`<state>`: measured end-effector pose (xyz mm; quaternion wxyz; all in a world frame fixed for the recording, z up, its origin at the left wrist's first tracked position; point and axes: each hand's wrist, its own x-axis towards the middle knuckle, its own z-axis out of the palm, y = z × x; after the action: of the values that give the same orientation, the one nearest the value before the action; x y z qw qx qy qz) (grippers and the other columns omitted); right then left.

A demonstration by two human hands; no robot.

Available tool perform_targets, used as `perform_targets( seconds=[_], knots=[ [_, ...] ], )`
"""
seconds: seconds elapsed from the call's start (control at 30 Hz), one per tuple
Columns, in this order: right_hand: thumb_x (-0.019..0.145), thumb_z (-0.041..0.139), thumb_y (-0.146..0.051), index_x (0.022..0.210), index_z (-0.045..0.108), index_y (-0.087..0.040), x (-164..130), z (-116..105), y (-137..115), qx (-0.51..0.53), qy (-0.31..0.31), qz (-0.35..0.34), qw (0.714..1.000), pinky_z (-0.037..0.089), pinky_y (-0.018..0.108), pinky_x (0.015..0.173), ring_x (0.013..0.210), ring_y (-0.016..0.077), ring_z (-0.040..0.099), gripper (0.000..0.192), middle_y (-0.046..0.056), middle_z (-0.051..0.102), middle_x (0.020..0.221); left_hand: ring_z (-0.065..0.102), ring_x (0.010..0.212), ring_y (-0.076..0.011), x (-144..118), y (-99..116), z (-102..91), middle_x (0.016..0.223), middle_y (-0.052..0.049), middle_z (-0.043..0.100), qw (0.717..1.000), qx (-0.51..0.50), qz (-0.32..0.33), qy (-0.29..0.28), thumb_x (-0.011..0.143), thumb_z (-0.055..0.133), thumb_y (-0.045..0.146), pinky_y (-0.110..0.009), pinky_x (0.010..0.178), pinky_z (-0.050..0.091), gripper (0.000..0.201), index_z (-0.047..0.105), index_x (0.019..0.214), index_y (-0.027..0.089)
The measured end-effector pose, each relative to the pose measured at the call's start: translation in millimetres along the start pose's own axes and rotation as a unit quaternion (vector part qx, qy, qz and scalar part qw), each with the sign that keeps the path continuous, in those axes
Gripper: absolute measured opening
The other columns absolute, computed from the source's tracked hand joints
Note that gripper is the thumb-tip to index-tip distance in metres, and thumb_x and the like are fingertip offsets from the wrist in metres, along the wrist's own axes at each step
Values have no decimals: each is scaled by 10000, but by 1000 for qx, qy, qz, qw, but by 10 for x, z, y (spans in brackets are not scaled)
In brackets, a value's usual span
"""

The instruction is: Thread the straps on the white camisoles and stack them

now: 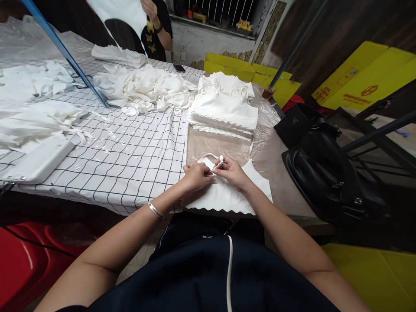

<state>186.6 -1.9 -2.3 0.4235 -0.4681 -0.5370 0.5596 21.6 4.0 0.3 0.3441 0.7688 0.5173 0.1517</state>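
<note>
A white camisole-like garment [224, 197] with thin straps and a scalloped hem lies flat at the table edge before me. My left hand [197, 175] rests on its upper left part, fingers pinched at the base of a strap. Close beside it, my right hand [231, 172] pinches the looped white strap [221, 160] between thumb and fingers. The fingertips of both hands nearly meet over the fabric. Anything small between the left fingertips is hidden. Just beyond lies a stack of similar white garments [224, 110] with wavy edges.
Heaps of white fabric [149, 86] cover the checkered tablecloth [139, 151]. A white box-like device [40, 160] lies at left. Black bags [328, 173] sit at right, near yellow boxes [367, 78]. Across the table, a person's hand [150, 9] holds up white fabric. A blue pole [69, 56] slants down at left.
</note>
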Motion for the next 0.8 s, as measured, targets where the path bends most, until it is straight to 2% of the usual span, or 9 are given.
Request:
perform_targets(
  seconds=[0.1,0.23,0.4,0.63,0.8],
  knots=[
    [610,805,-392,799,544,-203,-7,9,30,-19,2,-9,1000,443,259,640,683,151,550,374,-23,592,723,566,842,-210,8,0,-11,832,-42,657,1000,-3,2,1,805,668,247,-360,799,307,131,692,729,143],
    [605,806,-379,798,526,-200,-23,21,38,-13,-9,13,1000,435,252,634,670,144,546,384,-24,602,713,565,795,-188,14,6,-14,828,-31,653,1000,2,-6,3,810,665,254,-380,827,284,167,671,691,138],
    [591,805,-374,802,521,-201,-32,43,41,2,-7,34,999,428,250,615,644,142,553,393,-26,605,709,567,781,-183,21,6,-10,790,-23,655,1000,-6,-19,6,808,658,252,-385,839,276,188,644,661,136],
    [592,796,-362,776,526,-197,-42,50,38,-5,-5,21,1000,460,266,652,675,150,569,365,-16,607,727,559,735,-179,27,-10,-11,694,-3,625,999,-31,-21,10,786,659,253,-351,798,309,206,610,617,146],
    [612,759,-364,754,515,-200,-22,13,5,-60,-11,9,998,448,265,641,690,158,563,327,-13,591,731,576,794,-198,20,-20,3,717,-8,636,999,-36,-24,16,781,692,255,-410,882,294,218,609,612,145]
  ],
)
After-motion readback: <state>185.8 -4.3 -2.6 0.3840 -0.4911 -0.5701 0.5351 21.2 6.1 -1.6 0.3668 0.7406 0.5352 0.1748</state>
